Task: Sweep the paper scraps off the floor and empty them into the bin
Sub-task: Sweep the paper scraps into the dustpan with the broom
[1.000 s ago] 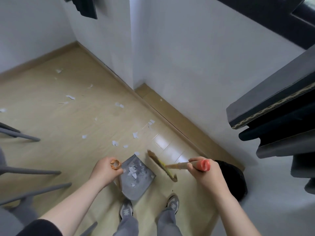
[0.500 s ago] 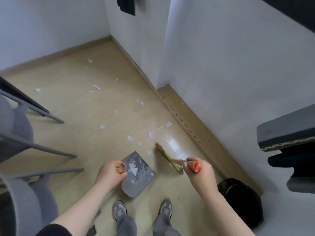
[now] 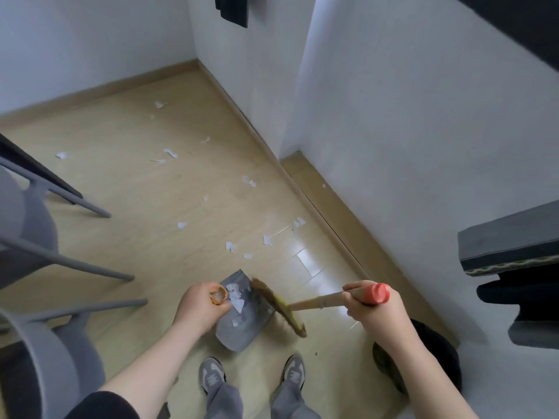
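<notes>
Gripping dustpan (image 3: 242, 325) in left hand (image 3: 199, 306), angled to the floor (image 3: 136, 207) to catch paper scraps (image 3: 231, 246), and broom (image 3: 281, 306) in right hand (image 3: 372, 309), bristles at its lip, beside bin (image 3: 444, 367)

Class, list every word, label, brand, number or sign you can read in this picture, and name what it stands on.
No text can be read anywhere in this picture.
The broom and dustpan: no lettering shows.
The grey shoes: pale side markings, too blurred to read as a brand.
The dark furniture: a patterned strip along its edge, ornament rather than letters.
</notes>
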The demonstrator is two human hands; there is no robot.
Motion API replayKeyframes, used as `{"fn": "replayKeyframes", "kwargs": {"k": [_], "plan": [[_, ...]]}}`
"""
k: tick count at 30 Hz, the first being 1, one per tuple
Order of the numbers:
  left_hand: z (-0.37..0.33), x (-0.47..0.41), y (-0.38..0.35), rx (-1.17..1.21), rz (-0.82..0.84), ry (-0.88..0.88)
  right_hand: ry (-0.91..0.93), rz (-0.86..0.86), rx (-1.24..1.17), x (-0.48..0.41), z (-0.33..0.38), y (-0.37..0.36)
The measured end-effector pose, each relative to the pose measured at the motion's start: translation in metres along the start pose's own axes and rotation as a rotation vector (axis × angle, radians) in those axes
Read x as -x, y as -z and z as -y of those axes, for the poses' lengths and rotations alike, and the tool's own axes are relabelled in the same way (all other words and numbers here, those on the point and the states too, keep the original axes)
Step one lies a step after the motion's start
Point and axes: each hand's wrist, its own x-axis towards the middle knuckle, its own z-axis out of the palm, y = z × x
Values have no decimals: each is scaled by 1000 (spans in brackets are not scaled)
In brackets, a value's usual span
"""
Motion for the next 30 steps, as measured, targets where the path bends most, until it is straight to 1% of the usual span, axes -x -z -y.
{"fn": "replayKeyframes", "kwargs": {"k": [2, 6, 12, 16, 21, 24, 30], "plan": [[8, 4, 8, 13, 4, 2, 26, -10, 13, 7, 17, -5], [16, 12, 23, 26, 41, -7, 54, -95, 3, 16, 34, -13], [4, 4, 29, 51, 48, -22, 53, -197, -58, 2, 36, 0], [-13, -10, 18, 42, 32, 6, -44, -262, -57, -55, 16, 18], [-39, -22, -2, 14, 6, 51, -49, -286, -34, -133, 4, 43], [-56, -33, -15, 44, -10, 96, -56, -253, 36, -182, 2, 55], [-64, -52, -20, 73, -32, 131, -52, -180, 100, -243, -1, 57]]}}
